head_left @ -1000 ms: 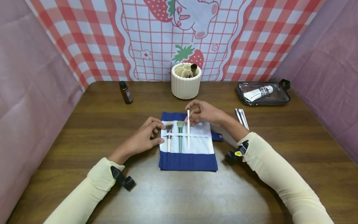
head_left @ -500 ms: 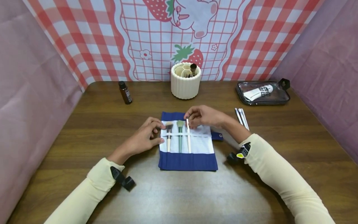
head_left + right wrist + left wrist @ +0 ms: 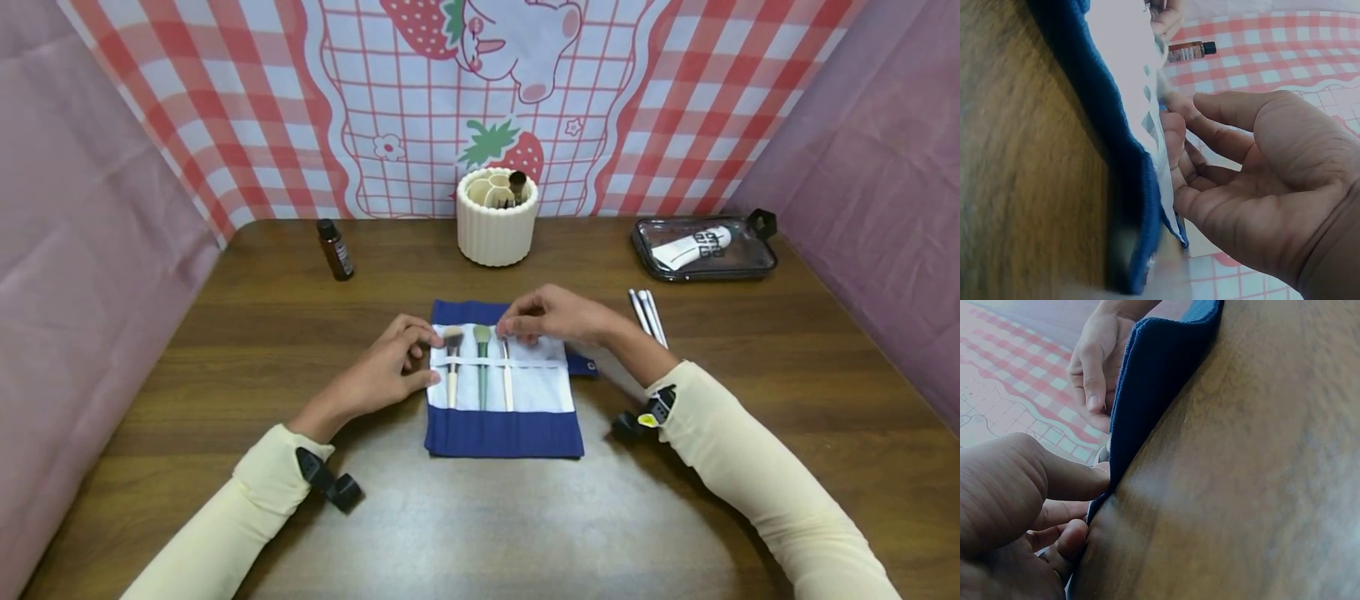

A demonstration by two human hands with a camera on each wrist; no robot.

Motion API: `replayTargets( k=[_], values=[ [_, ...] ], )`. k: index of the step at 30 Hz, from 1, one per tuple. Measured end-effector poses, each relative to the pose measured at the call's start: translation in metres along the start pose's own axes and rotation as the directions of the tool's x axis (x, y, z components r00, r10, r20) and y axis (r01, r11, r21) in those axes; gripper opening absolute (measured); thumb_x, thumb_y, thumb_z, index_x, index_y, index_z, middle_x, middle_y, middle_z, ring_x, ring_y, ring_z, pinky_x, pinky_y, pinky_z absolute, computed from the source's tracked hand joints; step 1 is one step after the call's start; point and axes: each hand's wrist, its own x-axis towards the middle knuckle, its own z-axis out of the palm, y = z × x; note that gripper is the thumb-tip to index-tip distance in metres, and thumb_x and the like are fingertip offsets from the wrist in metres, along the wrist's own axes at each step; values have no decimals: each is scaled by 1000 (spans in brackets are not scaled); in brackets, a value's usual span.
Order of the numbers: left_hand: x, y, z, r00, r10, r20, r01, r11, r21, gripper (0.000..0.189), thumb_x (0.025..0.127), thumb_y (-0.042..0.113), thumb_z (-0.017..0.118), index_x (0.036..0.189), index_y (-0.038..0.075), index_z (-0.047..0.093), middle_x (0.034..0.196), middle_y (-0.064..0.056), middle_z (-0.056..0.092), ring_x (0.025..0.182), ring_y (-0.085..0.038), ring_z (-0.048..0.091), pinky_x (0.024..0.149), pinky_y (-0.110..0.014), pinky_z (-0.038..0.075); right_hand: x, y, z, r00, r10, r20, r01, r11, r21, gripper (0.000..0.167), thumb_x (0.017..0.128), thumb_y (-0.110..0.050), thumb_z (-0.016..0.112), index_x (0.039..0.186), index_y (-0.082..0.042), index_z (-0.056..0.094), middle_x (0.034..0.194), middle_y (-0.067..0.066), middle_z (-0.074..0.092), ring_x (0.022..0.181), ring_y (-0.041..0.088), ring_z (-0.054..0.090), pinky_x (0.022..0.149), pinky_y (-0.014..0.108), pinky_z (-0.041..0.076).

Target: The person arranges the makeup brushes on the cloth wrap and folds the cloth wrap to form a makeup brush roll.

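Observation:
An unrolled navy and white brush roll (image 3: 536, 392) lies on the table. Under its white elastic band sit a cream-handled makeup brush (image 3: 453, 375), a green makeup brush (image 3: 482, 367) and a slim white-handled makeup brush (image 3: 507, 379). The fingers of my left hand (image 3: 386, 362) rest on the roll's left edge, thumb and forefinger apart; the left wrist view shows the thumb against that edge. My right hand (image 3: 558, 315) is at the top of the slim brush, fingertips touching its upper end and hiding the tip. No clear grip shows in the right wrist view.
Several white-handled brushes (image 3: 648, 317) lie right of the roll. Behind stands a ribbed cream holder (image 3: 497, 225) with a dark brush. A small brown bottle (image 3: 335, 250) is at back left, and a clear pouch (image 3: 738, 254) with a white tube at back right.
The slim white brush has slid down under the elastic band towards the roll's lower pocket. My right hand moved down with it, and its fingers loosened. The left hand stayed put.

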Motion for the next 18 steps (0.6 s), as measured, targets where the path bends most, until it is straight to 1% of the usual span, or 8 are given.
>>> replayTargets(
  k=[2, 4, 7, 9, 11, 13, 16, 18],
  values=[
    [0, 0, 0, 1000, 1, -1, -1, 1000, 0, 39, 90, 12, 77, 124, 4, 60, 136, -9, 42, 103, -22, 51, 85, -36, 48, -3, -2, -2, 999, -20, -44, 18, 998, -58, 23, 103, -23, 59, 115, -10, 73, 105, 8, 70, 87, 25, 63, 75, 39, 53],
    [0, 0, 0, 1000, 0, -1, 0, 1000, -5, 39, 90, 11, 77, 124, 4, 60, 136, -9, 41, 103, -22, 51, 85, -36, 48, -8, -4, -5, 993, -42, -107, 27, 990, -138, 23, 103, -23, 59, 116, -10, 73, 103, 8, 71, 85, 24, 65, 73, 38, 54],
    [0, 1, 0, 1000, -4, 0, 4, 1000, -12, 38, 90, 11, 76, 124, 4, 60, 136, -9, 41, 103, -22, 51, 84, -37, 47, -17, -8, -14, 972, -69, -224, 1, 956, -292, 20, 102, -23, 60, 112, -10, 72, 94, 6, 71, 79, 20, 67, 69, 37, 52],
    [0, 1, 0, 1000, -7, -1, 7, 1000, -13, 38, 90, 11, 76, 124, 4, 60, 136, -9, 41, 103, -22, 51, 85, -37, 47, -24, -10, -22, 949, -74, -307, -56, 918, -393, 19, 101, -23, 61, 110, -11, 72, 90, 4, 70, 78, 18, 66, 69, 37, 52],
    [0, 1, 0, 1000, -8, -2, 8, 1000, -14, 38, 90, 11, 77, 124, 4, 60, 136, -9, 41, 103, -22, 51, 85, -37, 47, -31, -10, -32, 921, -66, -385, -138, 868, -478, 17, 100, -24, 63, 107, -11, 71, 88, 4, 70, 79, 19, 65, 70, 39, 50],
    [0, 2, -1, 1000, -8, -2, 8, 1000, -14, 39, 90, 11, 77, 124, 4, 60, 136, -9, 41, 103, -22, 51, 85, -37, 47, -39, -8, -43, 897, -35, -440, -224, 822, -524, 19, 99, -24, 63, 106, -8, 71, 91, 7, 70, 82, 22, 64, 72, 42, 50],
    [0, 2, -1, 1000, -9, -1, 9, 1000, -21, 39, 90, 10, 77, 124, 3, 61, 136, -9, 41, 102, -23, 51, 85, -37, 48, -51, -3, -59, 875, 40, -482, -341, 759, -555, 22, 98, -23, 64, 105, -3, 69, 94, 13, 70, 84, 27, 64, 71, 45, 51],
    [-1, 3, -1, 1000, -10, 1, 10, 1000, -21, 39, 90, 10, 77, 124, 3, 61, 136, -10, 41, 102, -23, 51, 85, -37, 48, -58, 1, -68, 868, 86, -488, -395, 715, -576, 22, 97, -23, 64, 97, -1, 69, 88, 14, 68, 78, 27, 62, 66, 44, 50]
  ],
)
